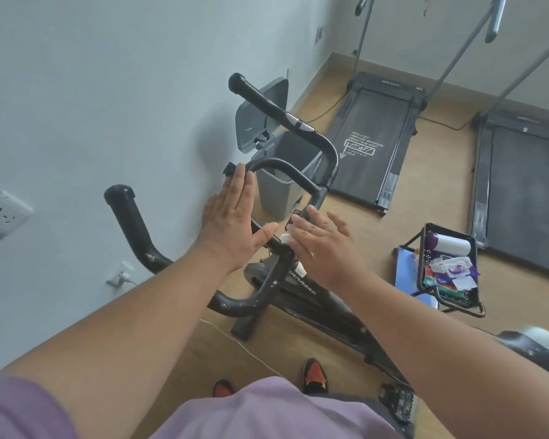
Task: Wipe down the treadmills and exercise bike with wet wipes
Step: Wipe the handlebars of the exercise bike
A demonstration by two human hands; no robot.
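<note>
While the left hand [232,223] lies flat with straight fingers against the exercise bike [286,280] handlebar's inner loop, the right hand [322,245], just beside it, presses a wet wipe [286,238] onto the centre clamp; the bar runs away toward the treadmills [371,137].

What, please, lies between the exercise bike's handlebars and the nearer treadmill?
A grey bin stands on the floor between the handlebars and the treadmill, in the head view.

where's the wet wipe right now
In the head view, near the centre, the wet wipe lies under the right hand, pressed on the exercise bike handlebar stem, beside the left hand.
</note>
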